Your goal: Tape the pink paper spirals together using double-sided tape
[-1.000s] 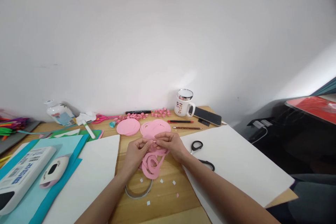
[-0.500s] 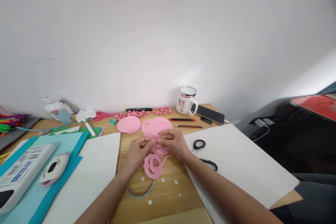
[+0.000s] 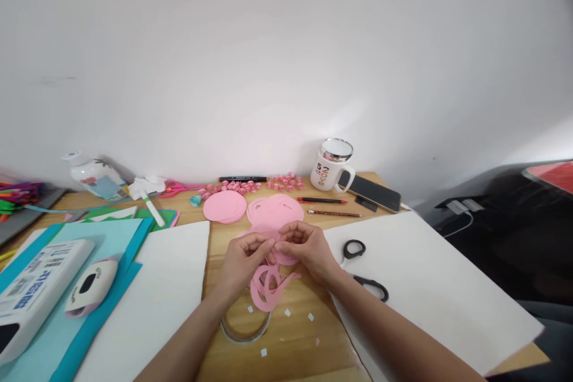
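My left hand [image 3: 247, 258] and my right hand [image 3: 308, 249] meet over the middle of the wooden table, thumbs and fingertips pinched close together. Between them they grip a curling pink paper strip [image 3: 267, 291], whose loose coils hang below the fingers. The pinched end itself is mostly hidden by the fingertips. Just beyond the hands lie pink paper circles [image 3: 225, 206] and a second pile of cut pink paper [image 3: 282, 210]. Below the left hand, a roll of tape [image 3: 245, 337] rests on the wood among small white squares [image 3: 287, 312].
Black-handled scissors [image 3: 371, 286] lie on white paper [image 3: 430, 286] at right, partly behind my right forearm. Along the wall stand a white mug [image 3: 329, 170], a phone [image 3: 376, 194], rolled pink paper pieces [image 3: 242, 187] and a white bottle [image 3: 98, 176]. Teal sheets [image 3: 114, 245] carry a white glue gun box [image 3: 40, 292].
The whole view has shifted slightly, so things sit a little further right. Both hands keep their pinch on the pink strip, and its hanging coils have changed shape a bit.
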`<state>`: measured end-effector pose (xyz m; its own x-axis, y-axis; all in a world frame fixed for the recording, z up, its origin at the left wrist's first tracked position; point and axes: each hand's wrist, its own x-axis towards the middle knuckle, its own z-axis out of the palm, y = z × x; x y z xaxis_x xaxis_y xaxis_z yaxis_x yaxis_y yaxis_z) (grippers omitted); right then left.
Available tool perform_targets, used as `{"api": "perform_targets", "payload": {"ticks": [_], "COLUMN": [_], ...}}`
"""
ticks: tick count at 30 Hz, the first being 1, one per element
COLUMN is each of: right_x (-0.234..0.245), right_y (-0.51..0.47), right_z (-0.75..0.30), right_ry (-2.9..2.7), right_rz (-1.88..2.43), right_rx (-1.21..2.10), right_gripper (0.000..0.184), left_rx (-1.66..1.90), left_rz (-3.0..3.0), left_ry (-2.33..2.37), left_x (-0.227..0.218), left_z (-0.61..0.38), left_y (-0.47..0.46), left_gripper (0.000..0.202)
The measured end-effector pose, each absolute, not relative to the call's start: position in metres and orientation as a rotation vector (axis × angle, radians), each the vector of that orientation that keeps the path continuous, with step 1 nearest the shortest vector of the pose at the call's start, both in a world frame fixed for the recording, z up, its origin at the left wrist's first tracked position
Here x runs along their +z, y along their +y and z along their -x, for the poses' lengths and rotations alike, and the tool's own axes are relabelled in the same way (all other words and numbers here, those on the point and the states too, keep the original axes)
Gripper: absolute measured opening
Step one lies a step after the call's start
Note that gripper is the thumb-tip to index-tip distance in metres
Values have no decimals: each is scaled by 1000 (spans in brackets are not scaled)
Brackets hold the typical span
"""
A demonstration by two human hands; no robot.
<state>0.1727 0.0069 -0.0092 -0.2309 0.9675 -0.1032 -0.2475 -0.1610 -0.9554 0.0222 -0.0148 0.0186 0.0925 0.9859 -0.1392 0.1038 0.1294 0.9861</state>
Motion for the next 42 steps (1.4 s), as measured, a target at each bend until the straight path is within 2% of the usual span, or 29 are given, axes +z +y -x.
{"api": "perform_targets", "payload": {"ticks": [11, 32, 37, 42], "right_x": [-3, -4, -3, -5], "right_y": [5, 1, -4, -1], "right_z": [-175, -174, -169, -168], "right_ry": [-1187, -1473, -1454, -1328], "right_rz": [917, 762, 723, 727], "right_rx": [1630, 1662, 1763, 1667], "right_gripper": [32, 46, 43, 38], "left_rx": [855, 712, 744, 902], "left_rz": [-1245, -1174, -1159, -1130], "left_ry": [1131, 914, 960, 992], "left_x": [22, 20, 16, 9], "left_z": [-19, -17, -19, -19], "left_y": [-17, -23, -24, -20], "left_gripper": [36, 34, 32, 34]}}
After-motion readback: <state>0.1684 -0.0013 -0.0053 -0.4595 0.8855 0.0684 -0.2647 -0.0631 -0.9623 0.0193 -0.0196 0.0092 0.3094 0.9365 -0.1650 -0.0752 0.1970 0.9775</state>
